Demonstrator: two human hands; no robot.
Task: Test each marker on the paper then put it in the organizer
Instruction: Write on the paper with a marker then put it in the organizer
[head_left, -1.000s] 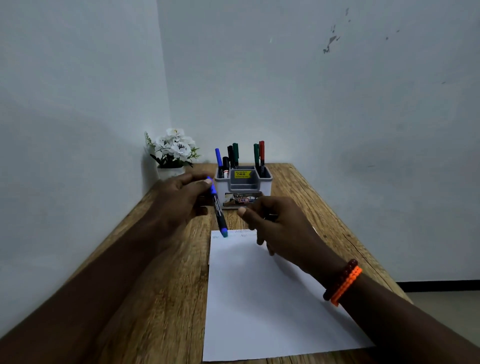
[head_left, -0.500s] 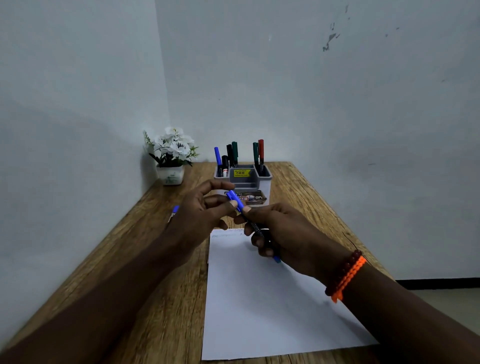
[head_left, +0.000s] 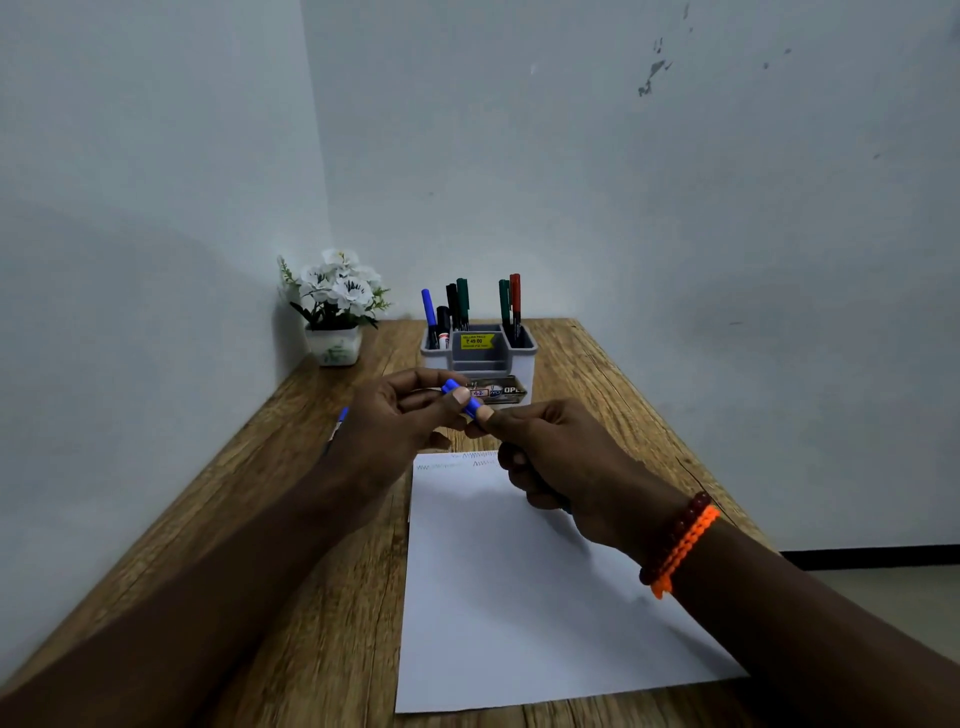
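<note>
At the frame centre, the left hand (head_left: 395, 415) pinches the blue cap of the blue plastic marker (head_left: 464, 399); the right hand (head_left: 561, 462) grips its barrel, above the white paper sheet (head_left: 519, 597), before the grey plastic organizer (head_left: 524, 358).

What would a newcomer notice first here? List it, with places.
First, the two hands meeting above the paper's far edge: the left hand pinches the blue cap of a blue marker, and the right hand grips its barrel. Behind them the grey organizer holds upright markers, with a white flower pot in the far left corner.
</note>
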